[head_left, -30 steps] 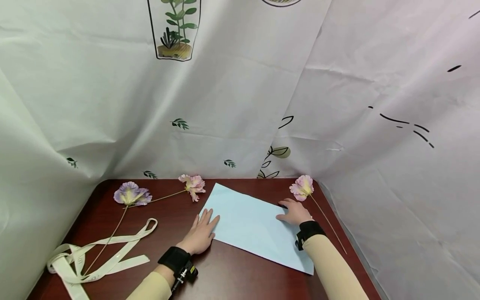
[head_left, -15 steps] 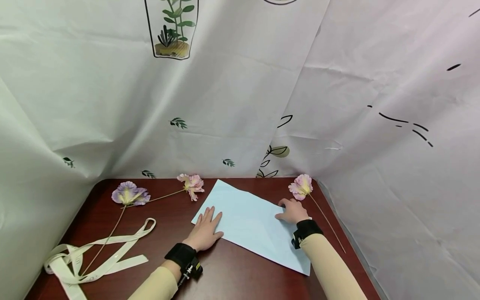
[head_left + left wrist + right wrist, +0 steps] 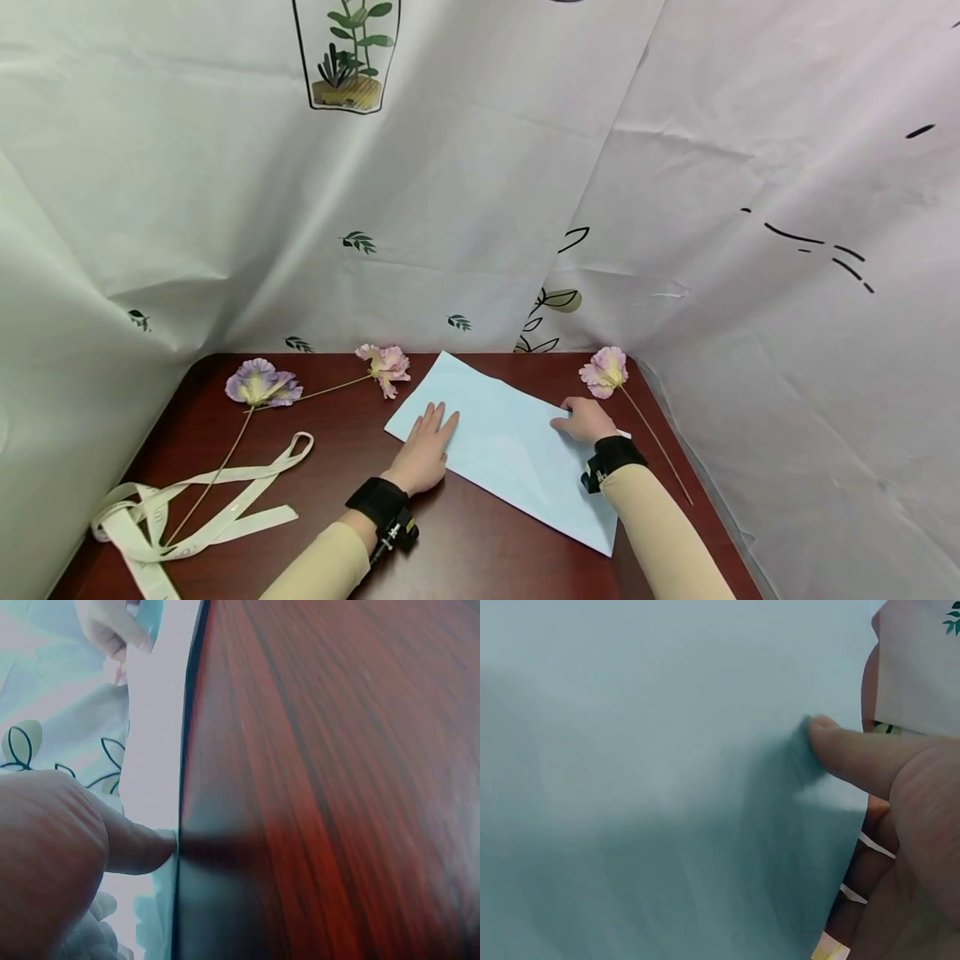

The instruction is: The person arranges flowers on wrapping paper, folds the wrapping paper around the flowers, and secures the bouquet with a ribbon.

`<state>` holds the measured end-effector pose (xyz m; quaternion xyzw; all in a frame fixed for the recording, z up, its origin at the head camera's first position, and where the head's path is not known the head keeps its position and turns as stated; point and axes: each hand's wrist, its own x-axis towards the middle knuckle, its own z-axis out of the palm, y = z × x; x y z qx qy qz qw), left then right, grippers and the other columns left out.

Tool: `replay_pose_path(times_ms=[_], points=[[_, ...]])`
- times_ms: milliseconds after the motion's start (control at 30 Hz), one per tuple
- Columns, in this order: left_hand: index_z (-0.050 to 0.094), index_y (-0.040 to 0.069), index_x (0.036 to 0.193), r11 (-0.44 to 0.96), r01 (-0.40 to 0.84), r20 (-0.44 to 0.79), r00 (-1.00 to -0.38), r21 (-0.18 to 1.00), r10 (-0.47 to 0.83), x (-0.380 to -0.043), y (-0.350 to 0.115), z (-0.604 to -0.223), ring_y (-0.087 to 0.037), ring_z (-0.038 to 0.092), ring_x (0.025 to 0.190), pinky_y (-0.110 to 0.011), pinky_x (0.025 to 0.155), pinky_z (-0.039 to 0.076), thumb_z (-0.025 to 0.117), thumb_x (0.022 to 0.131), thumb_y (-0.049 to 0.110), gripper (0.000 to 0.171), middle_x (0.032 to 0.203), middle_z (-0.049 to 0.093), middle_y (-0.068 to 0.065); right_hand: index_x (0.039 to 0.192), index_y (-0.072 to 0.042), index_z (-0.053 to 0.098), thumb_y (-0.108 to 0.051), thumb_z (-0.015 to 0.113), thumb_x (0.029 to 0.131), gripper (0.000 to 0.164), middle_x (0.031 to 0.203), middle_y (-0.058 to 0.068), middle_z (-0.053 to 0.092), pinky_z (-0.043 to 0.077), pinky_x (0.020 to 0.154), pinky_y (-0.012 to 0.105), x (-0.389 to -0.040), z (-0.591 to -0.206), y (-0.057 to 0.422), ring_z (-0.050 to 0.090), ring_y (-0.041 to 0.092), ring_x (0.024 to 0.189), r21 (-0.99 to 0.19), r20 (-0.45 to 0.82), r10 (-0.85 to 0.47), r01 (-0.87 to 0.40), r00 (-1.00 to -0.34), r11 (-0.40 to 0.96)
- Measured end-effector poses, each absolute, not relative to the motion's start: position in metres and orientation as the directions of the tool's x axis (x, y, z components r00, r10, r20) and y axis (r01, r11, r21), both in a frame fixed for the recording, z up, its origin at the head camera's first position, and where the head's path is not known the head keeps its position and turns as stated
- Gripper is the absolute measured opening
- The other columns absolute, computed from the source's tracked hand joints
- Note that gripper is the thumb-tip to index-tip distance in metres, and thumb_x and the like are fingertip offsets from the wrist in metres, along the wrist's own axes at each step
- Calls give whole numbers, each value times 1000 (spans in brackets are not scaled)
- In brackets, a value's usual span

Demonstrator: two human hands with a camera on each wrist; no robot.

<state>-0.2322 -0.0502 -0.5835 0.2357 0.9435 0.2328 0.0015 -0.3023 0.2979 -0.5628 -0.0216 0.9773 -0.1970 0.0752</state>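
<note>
A light blue sheet of paper [image 3: 517, 446] lies slanted on the dark red-brown table. My left hand [image 3: 422, 454] rests flat over its left end with the fingers spread. In the left wrist view, the left thumb [image 3: 142, 847] touches the paper's near edge. At the far right edge, my right hand [image 3: 587, 419] grips the paper. The right wrist view has the thumb [image 3: 855, 754] on top of the sheet and the other fingers curled past its edge, partly hidden. A pink flower [image 3: 604, 372] on a thin stem lies just right of that hand.
On the table's left lie a purple flower [image 3: 258, 385] and another pink flower [image 3: 386, 368], their stems touching or crossing. A loose cream ribbon [image 3: 240, 504] sprawls near the left edge. A printed white curtain [image 3: 480, 208] hangs behind the table [image 3: 480, 550].
The paper has turned slightly clockwise, its far left corner rising and shifting right. My left hand has slid right and away from me along it. The right hand keeps its place at the far edge.
</note>
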Motion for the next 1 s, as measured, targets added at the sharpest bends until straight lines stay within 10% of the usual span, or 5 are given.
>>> replay_pose_path(times_ms=[1000], points=[[45, 4, 152, 773, 461, 93, -877, 436, 471, -217, -25, -585, -46, 32, 146, -61, 114, 30, 72, 95, 27, 67, 154, 41, -26, 125, -18, 75, -26, 77, 91, 35, 124, 8, 71, 51, 96, 50, -295, -555, 284, 65, 25, 111, -453, -80, -138, -87, -987, 887]])
